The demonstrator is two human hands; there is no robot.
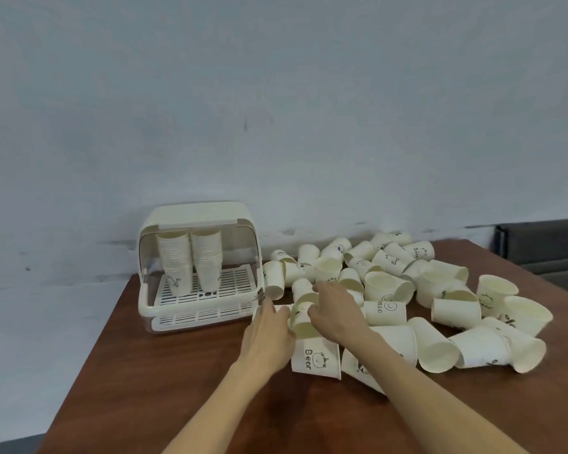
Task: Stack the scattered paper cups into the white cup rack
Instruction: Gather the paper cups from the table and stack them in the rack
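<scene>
"Bear" cup [315,358] lies below both hands [269,332] gripping cups [304,317].

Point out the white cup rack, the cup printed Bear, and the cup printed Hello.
white plastic cup rack [197,215], head view, top lid
Bear-printed paper cup [315,358], head view, side wall
Hello-printed paper cup [386,312], head view, side wall

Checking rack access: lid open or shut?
Open. The rack lid is flipped up; two cup stacks show through the front.
</scene>
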